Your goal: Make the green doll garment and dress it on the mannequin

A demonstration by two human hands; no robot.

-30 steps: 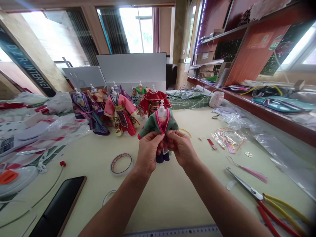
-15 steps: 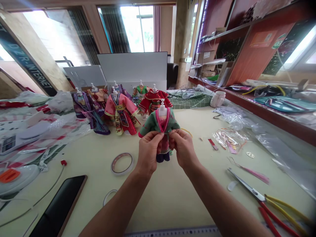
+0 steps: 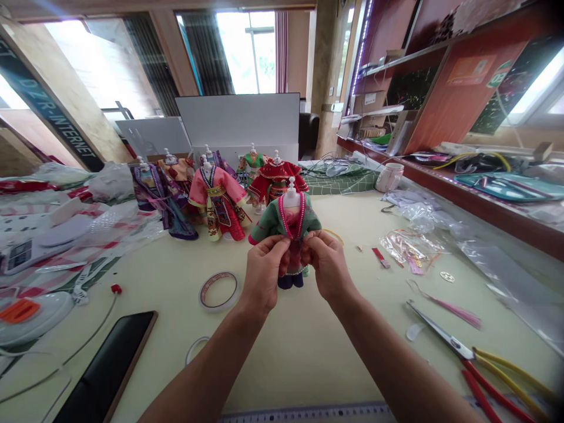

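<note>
A small headless doll form stands upright at the centre, dressed in a green jacket [image 3: 271, 222] with a pink beaded collar over a pinkish skirt. My left hand [image 3: 263, 273] pinches the jacket's front edge just below the collar. On the other front edge, my right hand [image 3: 328, 261] pinches the green cloth. The two hands are a small gap apart, and their fingertips partly cover the skirt. Behind them stand several other dressed forms, among them one in a pink robe [image 3: 224, 191] and one in red [image 3: 279, 176].
Tape roll [image 3: 218, 291] and black phone [image 3: 106, 367] lie at left. On the right are scissors [image 3: 445, 338] with red and yellow handles, a pink tassel [image 3: 458, 308], plastic bags [image 3: 409, 247] and a white cup [image 3: 390, 176]. A ruler [image 3: 308, 413] runs along the near edge.
The two front edges of the jacket are slightly farther apart at the fingertips, showing more of the skirt. Both hands keep their pinch. The whole view has shifted slightly.
</note>
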